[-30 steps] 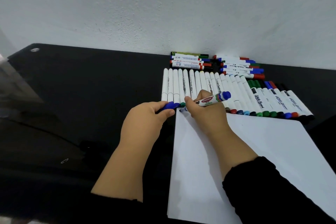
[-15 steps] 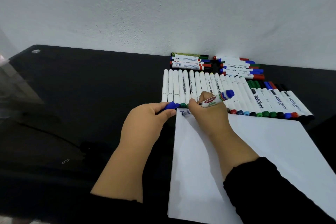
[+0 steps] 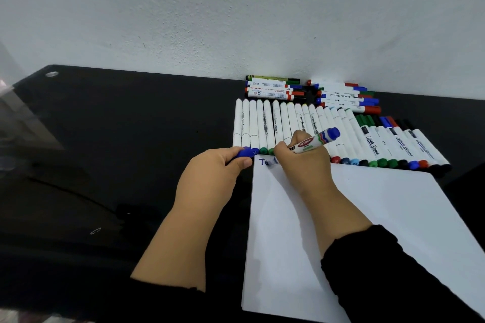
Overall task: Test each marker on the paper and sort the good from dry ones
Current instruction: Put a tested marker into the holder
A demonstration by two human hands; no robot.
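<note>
Gripping marker in R hand, tip down-left on paper; L hand pinching cap.

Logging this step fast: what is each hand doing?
Left hand: holds the blue cap.
Right hand: grips the marker, writing on paper.

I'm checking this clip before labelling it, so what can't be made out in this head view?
- Tip of the blue marker: hidden behind the right hand.
- Blue writing on the paper: partly covered by that hand; word unreadable.
- Blue cap: mostly enclosed by the left hand.
- Print on the stacked markers by the wall: too small.
- Paper's near right corner: behind the black sleeve.
</note>
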